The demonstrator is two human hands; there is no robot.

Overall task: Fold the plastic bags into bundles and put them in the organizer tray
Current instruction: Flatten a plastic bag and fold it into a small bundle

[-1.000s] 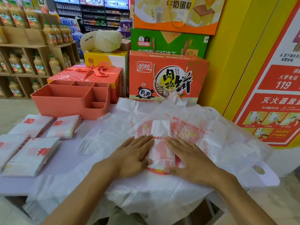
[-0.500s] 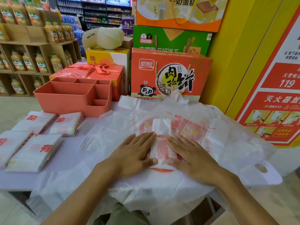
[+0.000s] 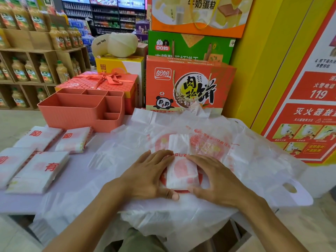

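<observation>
A narrow folded strip of white plastic bag with red print (image 3: 181,168) lies on a pile of loose white bags (image 3: 245,160) in front of me. My left hand (image 3: 147,175) lies flat on the strip's left edge, thumb along its near end. My right hand (image 3: 216,177) presses flat on its right edge, thumb at the near end. The coral organizer tray (image 3: 71,111) stands at the back left with nothing in its compartments. Several folded bag bundles (image 3: 36,171) lie on the table at the left.
Behind the pile stand an orange snack box (image 3: 185,84) and a red gift box with a ribbon (image 3: 101,82). A yellow wall with a red poster (image 3: 309,106) rises at the right. Shelves of juice bottles (image 3: 36,70) fill the left background.
Both hands have closed in slightly on the folded strip and slid a little nearer along it. The view has shifted a little.
</observation>
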